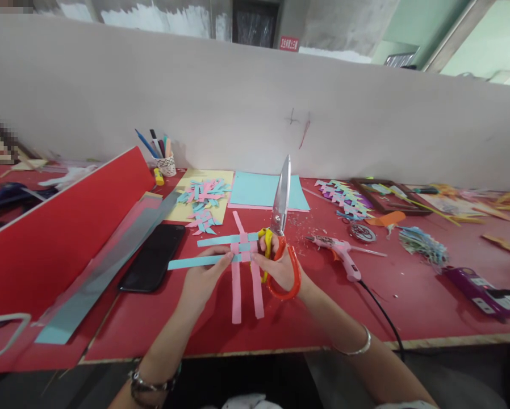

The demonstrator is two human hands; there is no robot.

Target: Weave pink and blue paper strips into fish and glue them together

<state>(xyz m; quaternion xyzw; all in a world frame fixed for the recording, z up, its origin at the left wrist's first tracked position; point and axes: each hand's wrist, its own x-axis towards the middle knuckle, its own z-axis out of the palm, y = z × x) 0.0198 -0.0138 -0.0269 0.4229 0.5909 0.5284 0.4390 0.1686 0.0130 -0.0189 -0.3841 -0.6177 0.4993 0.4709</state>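
Both my hands hold a woven piece of pink and light-blue paper strips (245,247) above the red table. My left hand (204,272) pinches its left side, with two blue strip ends sticking out past the fingers. On the right edge, the thumb of my right hand (280,267) presses the weave. That hand also carries scissors (281,196) with one red and one yellow handle, blades pointing up and together. Two pink strips hang down toward me, and another short one points away. The fingers behind the weave are hidden.
A black phone (153,258) lies left, beside a leaning red board (67,227). Behind are folded paper stars (204,192) and blue sheets (267,191). To the right lie a pink glue gun (338,250) with a cord, a tape roll (363,232) and a purple power strip (480,292).
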